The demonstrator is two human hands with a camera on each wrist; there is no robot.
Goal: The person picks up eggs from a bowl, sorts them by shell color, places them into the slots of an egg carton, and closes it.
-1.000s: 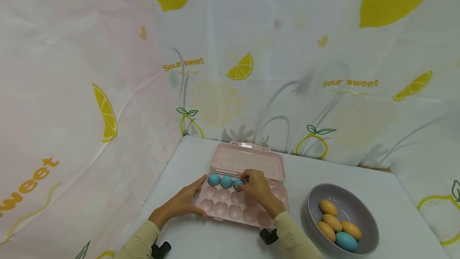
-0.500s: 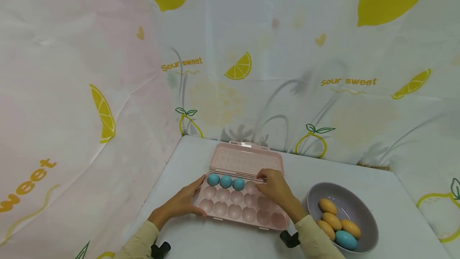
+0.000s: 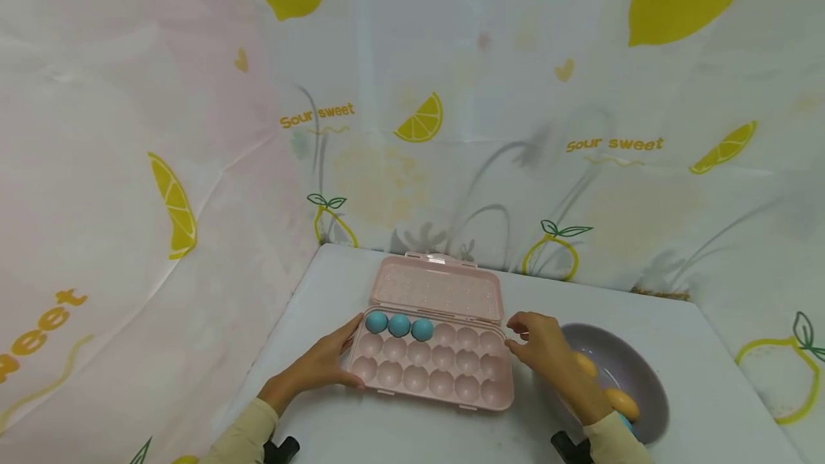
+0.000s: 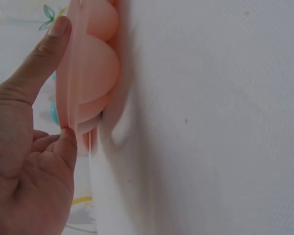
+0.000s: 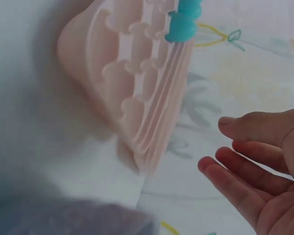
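A pink plastic egg box (image 3: pixel 425 391) lies on the table with its lid (image 3: pixel 437 289) folded back. Three blue eggs (image 3: pixel 399 326) fill the left end of its far row; the other cups hold nothing. My left hand (image 3: pixel 312 369) grips the box's left end, thumb at one corner and fingers at the other, as the left wrist view also shows at the box rim (image 4: pixel 71 98). My right hand (image 3: pixel 548 353) is in the air just right of the box, fingers loosely bent and holding nothing. In the right wrist view its fingertips (image 5: pixel 213 166) are apart from the thumb.
A grey-purple bowl (image 3: pixel 638 371) stands on the table at the right, partly behind my right forearm. Orange eggs (image 3: pixel 621 404) and part of a blue egg (image 3: pixel 626 422) show in it. Lemon-print sheeting (image 3: pixel 477 185) rises behind the table and along its left side.
My right hand has let go of the third blue egg in the far row and moved right, past the box's end toward the bowl. My left hand has stayed on the box.
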